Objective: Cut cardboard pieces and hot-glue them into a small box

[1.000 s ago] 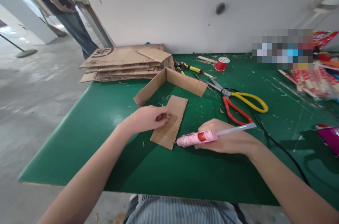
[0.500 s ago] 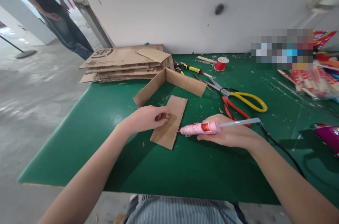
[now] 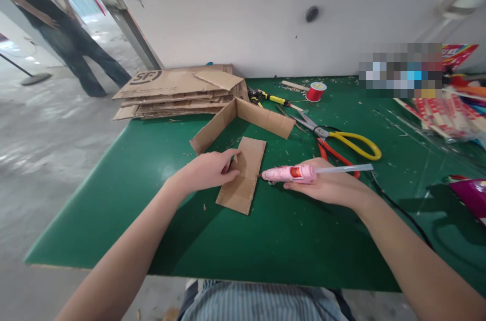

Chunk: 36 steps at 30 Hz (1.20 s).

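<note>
A flat rectangular cardboard piece [image 3: 248, 159] lies in front of me on the green table. My left hand [image 3: 212, 169] holds its left edge, with the thumb and index fingertip on the card and the other fingers curled, partly hidden. My right hand [image 3: 322, 189] is closed around a pink hot glue gun [image 3: 286, 174], mostly behind it. A clear glue stick [image 3: 343, 169] sticks out of the gun's back. The nozzle is at the cardboard's right long edge; I cannot tell whether it touches. Behind stands an L-shaped cardboard frame [image 3: 266, 117] on edge.
Stacked cardboard sheets [image 3: 170, 85] lie at the back left. Yellow-and-red-handled scissors [image 3: 326, 132], a red spool [image 3: 316, 92] and yellow-black pliers [image 3: 275, 98] lie beyond my right hand. A black cord [image 3: 402, 217] trails right. A person [image 3: 64, 27] stands on the floor at left.
My right hand has moved the glue gun's nozzle up along the cardboard's right edge, away from me. My left hand stays on the left edge, its fingertips shifted slightly. The standing person has moved left.
</note>
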Tool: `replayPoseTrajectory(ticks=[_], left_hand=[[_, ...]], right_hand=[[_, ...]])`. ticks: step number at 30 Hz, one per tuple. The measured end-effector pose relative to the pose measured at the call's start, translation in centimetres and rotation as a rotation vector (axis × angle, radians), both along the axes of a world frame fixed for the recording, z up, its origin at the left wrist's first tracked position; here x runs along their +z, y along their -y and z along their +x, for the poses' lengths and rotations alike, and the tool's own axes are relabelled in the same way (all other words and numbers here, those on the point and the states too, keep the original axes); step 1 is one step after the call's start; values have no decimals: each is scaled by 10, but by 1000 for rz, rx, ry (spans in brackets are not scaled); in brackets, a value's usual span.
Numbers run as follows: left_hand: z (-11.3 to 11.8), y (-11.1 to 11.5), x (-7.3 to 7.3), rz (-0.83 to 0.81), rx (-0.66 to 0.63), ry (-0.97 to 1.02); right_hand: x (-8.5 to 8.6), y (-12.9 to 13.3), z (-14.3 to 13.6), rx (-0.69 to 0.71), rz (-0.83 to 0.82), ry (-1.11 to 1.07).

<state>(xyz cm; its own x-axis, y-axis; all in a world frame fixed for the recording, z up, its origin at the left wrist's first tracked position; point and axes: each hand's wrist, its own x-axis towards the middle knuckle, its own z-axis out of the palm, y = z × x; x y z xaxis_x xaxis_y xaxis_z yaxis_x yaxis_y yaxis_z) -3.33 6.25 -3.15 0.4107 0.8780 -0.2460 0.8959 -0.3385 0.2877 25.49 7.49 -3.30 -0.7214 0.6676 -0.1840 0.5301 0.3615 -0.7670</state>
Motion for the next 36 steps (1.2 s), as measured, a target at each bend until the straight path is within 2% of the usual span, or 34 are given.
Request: replayPoseTrajectory(ticks=[7,13,18,25,32,36], left_hand=[[0,-1,-1,-8,-9,-9],[-1,-1,-2,-1,-6,-14],[-1,-1,-3,4,-7,-13],[0,-1,-2,-2,-4,-14],[0,-1,-2,3,-1,-8],[0,-1,-2,8,-1,-17]], right_hand=[[-2,0,1,-60,17,-5],[2,2,0,15,13,18],[3,3,2,-64,63,37],[3,3,0,-77,59,59],[9,3,-4,68,-8,14],[8,4,-3,45,-13,32]])
